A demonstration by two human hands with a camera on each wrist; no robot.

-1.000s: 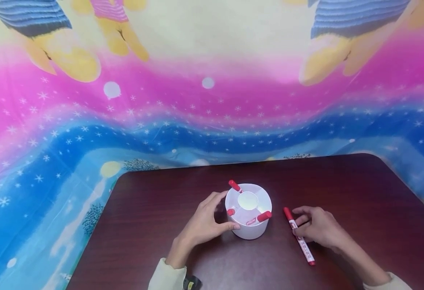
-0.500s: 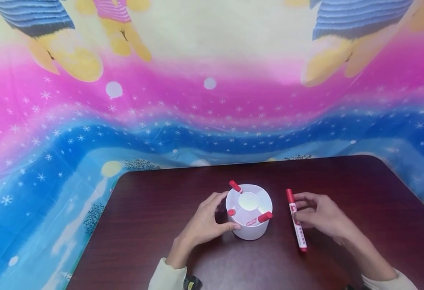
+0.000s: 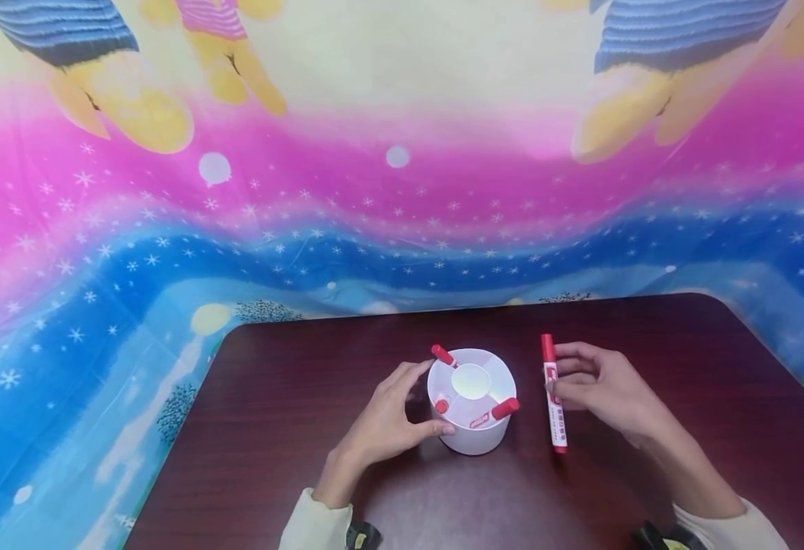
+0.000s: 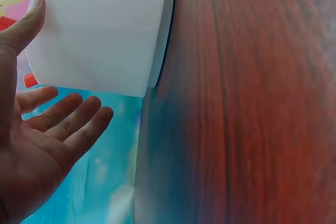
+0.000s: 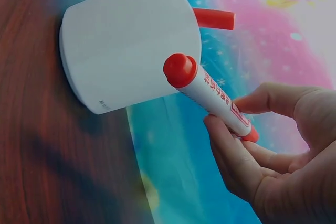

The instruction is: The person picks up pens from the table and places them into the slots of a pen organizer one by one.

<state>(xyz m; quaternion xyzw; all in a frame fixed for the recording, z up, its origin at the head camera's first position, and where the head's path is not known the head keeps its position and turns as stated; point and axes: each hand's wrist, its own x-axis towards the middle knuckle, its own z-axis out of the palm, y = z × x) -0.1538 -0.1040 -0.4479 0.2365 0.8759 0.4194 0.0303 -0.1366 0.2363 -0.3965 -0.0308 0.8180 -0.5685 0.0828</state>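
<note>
A white round holder [image 3: 472,428] stands on the dark wooden table [image 3: 292,397] with three red-capped markers [image 3: 505,409] leaning in its slots. My left hand [image 3: 382,426] cups the holder's left side. In the left wrist view its thumb [image 4: 23,24] lies against the holder's wall [image 4: 100,30] while the other fingers [image 4: 68,124] stay straight and apart from it. My right hand [image 3: 597,386] pinches another white marker with a red cap [image 3: 554,397] just right of the holder, lifted off the table. The right wrist view shows that marker [image 5: 210,93] between thumb and fingers, in front of the holder [image 5: 131,45].
A bright cartoon cloth [image 3: 374,191] in pink, blue and yellow hangs behind the table and drapes around it. The table's rounded far corners sit at left [image 3: 237,332] and right [image 3: 711,302]. Pale sleeve cuffs show at the bottom edge.
My right hand has picked the marker up from the table, turned it straighter and carried it away from me, closer to the holder. The left hand and holder stayed put.
</note>
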